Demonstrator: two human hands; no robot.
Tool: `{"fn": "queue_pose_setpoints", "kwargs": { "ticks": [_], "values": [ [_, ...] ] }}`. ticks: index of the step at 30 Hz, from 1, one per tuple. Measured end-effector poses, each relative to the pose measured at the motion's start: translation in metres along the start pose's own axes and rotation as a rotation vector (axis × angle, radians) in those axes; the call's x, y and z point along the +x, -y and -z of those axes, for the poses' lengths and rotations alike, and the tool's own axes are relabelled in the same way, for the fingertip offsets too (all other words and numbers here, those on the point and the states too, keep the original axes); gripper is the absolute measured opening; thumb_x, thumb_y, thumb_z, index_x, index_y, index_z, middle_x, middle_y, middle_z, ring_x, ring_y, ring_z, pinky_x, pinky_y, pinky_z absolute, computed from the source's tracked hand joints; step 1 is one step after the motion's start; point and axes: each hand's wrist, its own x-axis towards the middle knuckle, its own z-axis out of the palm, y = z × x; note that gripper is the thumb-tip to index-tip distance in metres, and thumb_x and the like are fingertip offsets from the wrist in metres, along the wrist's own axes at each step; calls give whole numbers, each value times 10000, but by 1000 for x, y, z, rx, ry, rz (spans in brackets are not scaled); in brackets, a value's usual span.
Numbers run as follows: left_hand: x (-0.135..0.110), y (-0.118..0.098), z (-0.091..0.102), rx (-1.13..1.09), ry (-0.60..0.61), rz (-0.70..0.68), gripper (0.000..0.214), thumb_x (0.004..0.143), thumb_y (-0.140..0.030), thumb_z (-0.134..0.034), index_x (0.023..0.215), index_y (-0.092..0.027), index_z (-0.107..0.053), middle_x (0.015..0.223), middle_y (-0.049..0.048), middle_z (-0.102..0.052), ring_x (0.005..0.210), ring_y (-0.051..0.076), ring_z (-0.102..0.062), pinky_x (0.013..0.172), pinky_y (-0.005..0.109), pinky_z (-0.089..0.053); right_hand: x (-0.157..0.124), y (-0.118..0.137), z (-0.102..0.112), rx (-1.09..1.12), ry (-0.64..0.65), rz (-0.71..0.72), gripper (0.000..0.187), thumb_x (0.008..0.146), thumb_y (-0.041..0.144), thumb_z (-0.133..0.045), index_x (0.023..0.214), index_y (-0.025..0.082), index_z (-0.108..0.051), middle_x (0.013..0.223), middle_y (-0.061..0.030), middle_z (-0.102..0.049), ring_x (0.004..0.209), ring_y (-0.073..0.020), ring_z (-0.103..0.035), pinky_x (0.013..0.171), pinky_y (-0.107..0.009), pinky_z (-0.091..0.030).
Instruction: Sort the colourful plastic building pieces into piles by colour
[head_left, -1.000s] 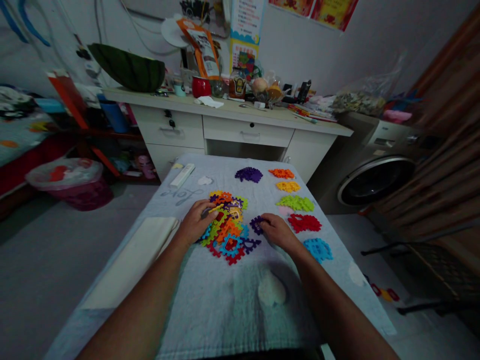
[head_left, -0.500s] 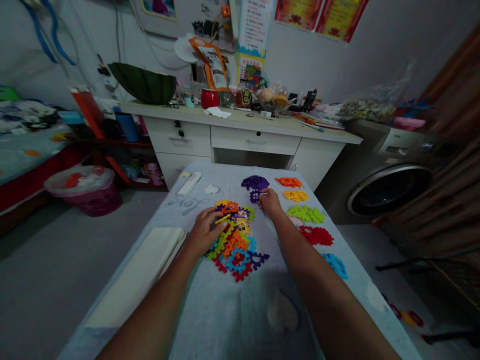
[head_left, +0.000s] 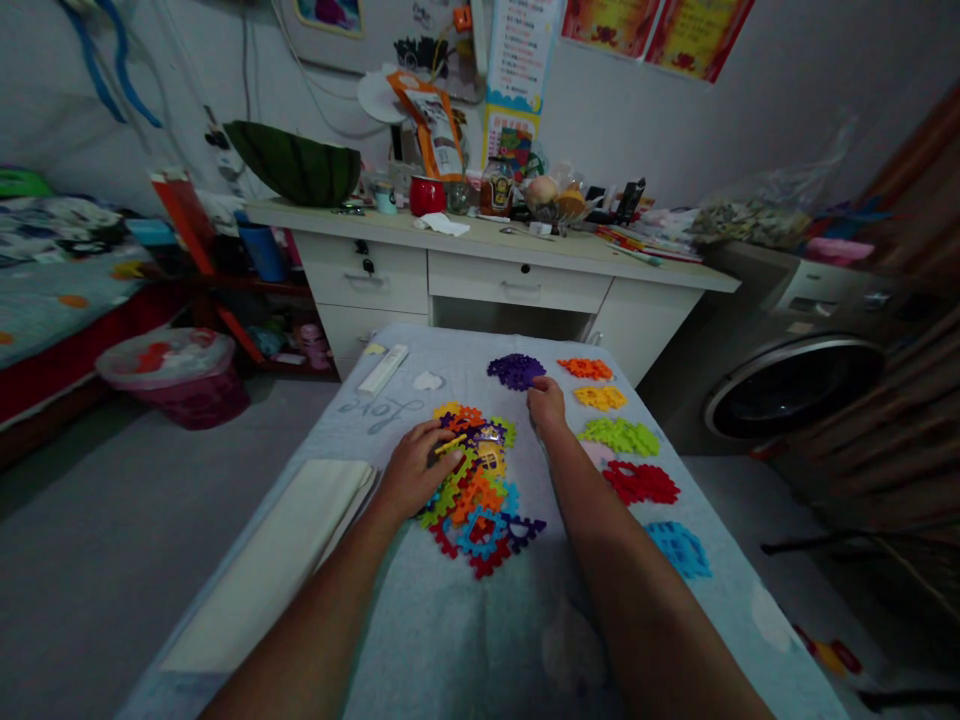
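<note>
My left hand (head_left: 421,465) rests on the left side of a mixed heap of toothed plastic building pieces (head_left: 480,490) in several colours. A thin yellow building piece (head_left: 451,445) is pinched between its thumb and fingers. My right hand (head_left: 547,402) is at the near right edge of a pile of purple building pieces (head_left: 516,371), its fingers curled together and no piece visible in them. Down the right side lie sorted piles of orange pieces (head_left: 585,369), yellow pieces (head_left: 601,397), green pieces (head_left: 621,436), red pieces (head_left: 642,482) and blue pieces (head_left: 679,549).
A pale cloth (head_left: 480,650) covers the table. A folded white item (head_left: 277,560) lies along its left side, and a white bar-shaped object (head_left: 383,371) is farther back. Behind stands a white desk (head_left: 360,270) crowded with things. To the right is a washing machine (head_left: 780,340).
The purple piece that my right hand held has joined the purple pile, and the fingers have come away from it. My left hand stays on the mixed heap. The view has shifted slightly.
</note>
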Motion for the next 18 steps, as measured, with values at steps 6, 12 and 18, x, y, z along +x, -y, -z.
{"fn": "queue_pose_setpoints", "kwargs": {
  "ticks": [6,12,18],
  "values": [
    [0,-1,0,-12,-16,-2,384,842,-507,-564,1074,-225,-680,1251,87,-583,1209,271,-543,1067,462,-414,-28,1,3,208,142,-84,266,722,306,-607,940,156,-628,750,3,-619,638,-115,-530,599,-224,-425],
    [-1,-3,1,-23,-19,5,384,848,-510,-559,1084,-229,-674,1257,84,-580,1224,271,-536,1073,463,-413,-38,20,14,-12,598,97,244,725,319,-699,904,154,-690,818,-6,-666,727,-124,-559,678,-239,-438],
    [-1,0,0,-23,-26,10,383,848,-505,-565,1083,-223,-674,1253,90,-583,1212,272,-541,1066,464,-418,-41,32,16,-228,529,227,267,697,226,-738,949,153,-690,864,-3,-644,758,-120,-529,704,-238,-424]
  ]
}}
